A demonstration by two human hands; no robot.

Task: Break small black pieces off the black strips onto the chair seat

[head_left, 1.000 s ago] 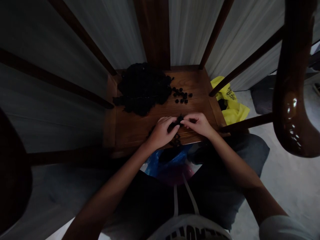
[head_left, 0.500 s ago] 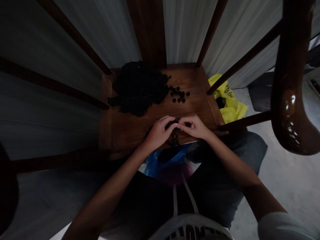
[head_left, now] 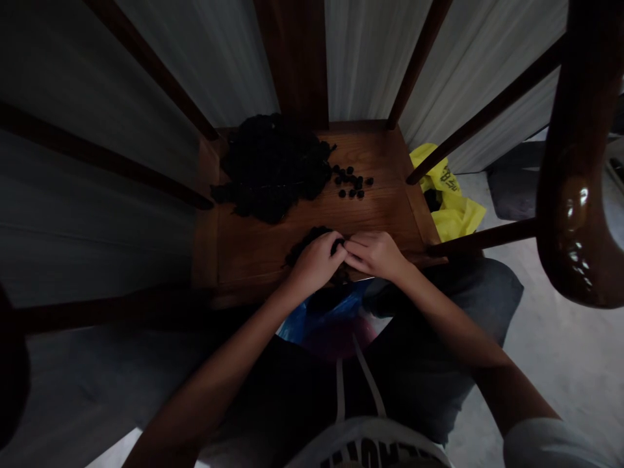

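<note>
Beyond the two hands, the left hand (head_left: 316, 263) and right hand (head_left: 375, 255), lie one black heap (head_left: 270, 169) and roughly twelve small black pieces (head_left: 348, 183). To their right is one yellow plastic bag (head_left: 451, 214).

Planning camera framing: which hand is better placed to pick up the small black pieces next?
Probably the right hand: it sits nearer the small black pieces on the chair seat, while the left hand lies against a dark strand.

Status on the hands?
Left hand and right hand meet at the front of the wooden chair seat, at a dark clump of small black pieces; grip hidden. Black heap and loose round black pieces lie farther back.
</note>
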